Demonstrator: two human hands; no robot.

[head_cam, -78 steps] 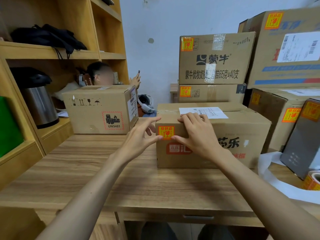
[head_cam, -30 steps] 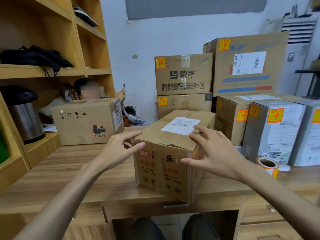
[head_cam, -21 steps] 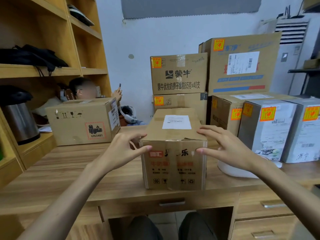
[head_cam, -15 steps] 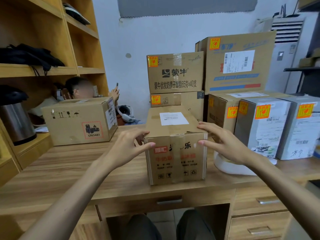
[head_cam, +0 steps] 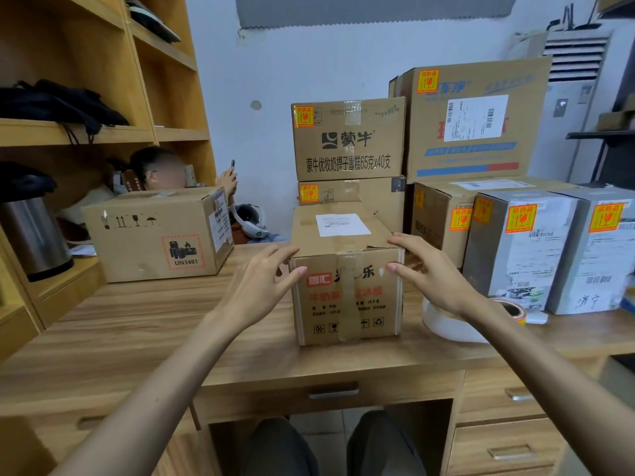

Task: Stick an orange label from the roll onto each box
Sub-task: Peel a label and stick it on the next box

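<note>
Fingers of the left hand (head_cam: 263, 286) and right hand (head_cam: 431, 280) lie spread and only lightly bent against the two upper front corners of the box (head_cam: 347, 300), thumbs on its taped end face. They steady it from both sides rather than clamp it. The box stands at frame centre on the worktop (head_cam: 137, 324), in front of the labelled boxes (head_cam: 347, 142). No orange label shows on the end or top turned this way. Its long sides are hidden, so I cannot tell whether it already carries one.

The step looks like squaring the box up. To do it well, press evenly at both corners and slide it flat without tipping, since the tape on the end looks wrinkled. Keep the lower right corner off the white backing strip (head_cam: 446, 326) and the roll (head_cam: 513, 309), which lie just beside it at right. Leave an upper corner of a plain face turned toward the person, matching the stack. The plain carton (head_cam: 151, 242) at left shows no label.
</note>
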